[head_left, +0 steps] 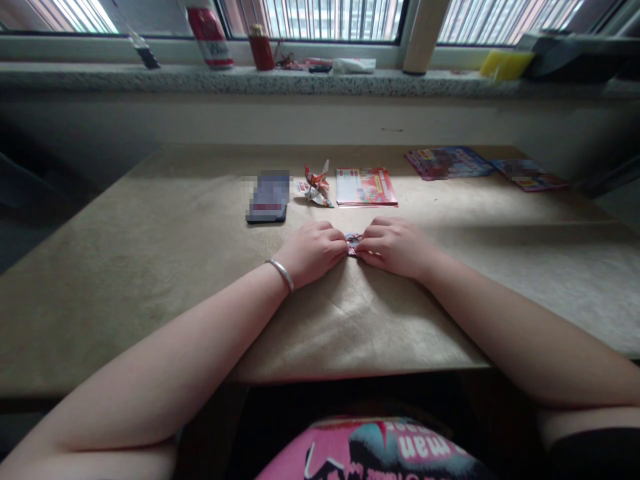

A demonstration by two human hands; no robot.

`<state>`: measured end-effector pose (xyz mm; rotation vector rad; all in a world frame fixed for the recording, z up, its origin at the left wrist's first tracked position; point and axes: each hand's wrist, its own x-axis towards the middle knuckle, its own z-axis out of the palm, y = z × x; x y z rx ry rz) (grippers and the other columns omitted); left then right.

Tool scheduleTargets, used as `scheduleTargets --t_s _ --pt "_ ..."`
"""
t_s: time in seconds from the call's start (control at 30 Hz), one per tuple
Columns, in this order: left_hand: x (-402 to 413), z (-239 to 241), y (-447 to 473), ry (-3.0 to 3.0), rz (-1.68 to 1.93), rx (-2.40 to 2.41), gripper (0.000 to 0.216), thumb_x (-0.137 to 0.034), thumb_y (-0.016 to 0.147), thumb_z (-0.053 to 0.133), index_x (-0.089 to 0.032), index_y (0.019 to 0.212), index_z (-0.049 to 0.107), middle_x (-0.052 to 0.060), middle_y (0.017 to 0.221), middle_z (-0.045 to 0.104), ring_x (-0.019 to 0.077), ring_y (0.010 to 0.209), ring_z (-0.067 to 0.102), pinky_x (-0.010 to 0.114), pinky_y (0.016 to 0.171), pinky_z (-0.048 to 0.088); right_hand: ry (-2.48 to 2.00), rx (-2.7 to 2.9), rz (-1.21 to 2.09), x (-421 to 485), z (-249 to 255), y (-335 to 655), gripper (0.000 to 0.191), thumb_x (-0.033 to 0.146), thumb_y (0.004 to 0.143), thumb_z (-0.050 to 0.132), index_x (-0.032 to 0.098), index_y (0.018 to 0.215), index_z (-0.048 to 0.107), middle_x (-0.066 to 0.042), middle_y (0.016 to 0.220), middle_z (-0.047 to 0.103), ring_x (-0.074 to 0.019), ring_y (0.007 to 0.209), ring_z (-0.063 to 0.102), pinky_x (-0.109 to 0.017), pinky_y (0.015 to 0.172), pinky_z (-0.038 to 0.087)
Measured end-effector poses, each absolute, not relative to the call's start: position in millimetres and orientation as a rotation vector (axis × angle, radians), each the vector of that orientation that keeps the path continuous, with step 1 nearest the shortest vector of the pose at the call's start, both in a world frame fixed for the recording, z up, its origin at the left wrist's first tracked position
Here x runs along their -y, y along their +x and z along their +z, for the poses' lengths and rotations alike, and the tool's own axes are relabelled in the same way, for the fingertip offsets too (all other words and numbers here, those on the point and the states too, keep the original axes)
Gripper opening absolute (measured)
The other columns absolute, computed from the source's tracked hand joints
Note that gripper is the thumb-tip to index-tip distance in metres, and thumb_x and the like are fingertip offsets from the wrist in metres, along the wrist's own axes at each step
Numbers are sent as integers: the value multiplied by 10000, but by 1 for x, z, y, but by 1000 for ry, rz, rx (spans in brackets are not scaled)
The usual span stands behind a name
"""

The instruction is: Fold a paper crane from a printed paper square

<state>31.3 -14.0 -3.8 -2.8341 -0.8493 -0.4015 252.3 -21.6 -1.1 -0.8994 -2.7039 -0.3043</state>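
Between my two hands lies a small folded piece of printed paper, most of it hidden under the fingers. My left hand, with a silver bangle at its wrist, pinches the paper's left side. Its right side is gripped by the closed fingers of my right hand. Both hands rest low on the table. Just beyond them stand a folded paper crane in red and white and a stack of printed paper sheets.
A phone lies left of the crane on the tan table. Colourful leaflets are at the back right. On the granite windowsill stand a red-and-white can, a red bottle and a yellow item.
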Motion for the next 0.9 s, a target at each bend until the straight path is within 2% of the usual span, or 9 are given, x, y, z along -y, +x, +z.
scheduleTargets --t_s 0.3,0.47,0.73,0.9 --pt "17 -8 39 -2799 -429 931 283 -295 939 495 -158 836 719 84 895 691 199 826 607 321 741 492 -1037 2620 -184 24 -2 247 232 289 888 523 214 844 737 -43 852 710 -187 807 575 -314 677 363" --pt "18 -9 38 -2817 -443 951 268 -300 934 510 -162 840 720 79 886 684 199 833 605 315 743 491 -1079 2608 -115 26 -1 247 190 344 861 580 216 849 720 -40 863 702 -195 838 582 -309 677 361" --pt "13 -9 38 -2836 -442 899 232 -252 938 482 -170 907 697 75 937 674 191 852 594 313 767 479 -1127 2596 -80 25 -5 243 262 345 922 502 205 874 719 -58 880 685 -194 853 574 -308 706 370" --pt "8 -11 37 -2880 -447 952 190 -243 918 519 -165 872 685 70 911 654 185 831 583 295 755 469 -1172 2630 -98 24 -5 240 302 350 945 455 188 907 707 -83 910 676 -199 857 564 -309 705 360"
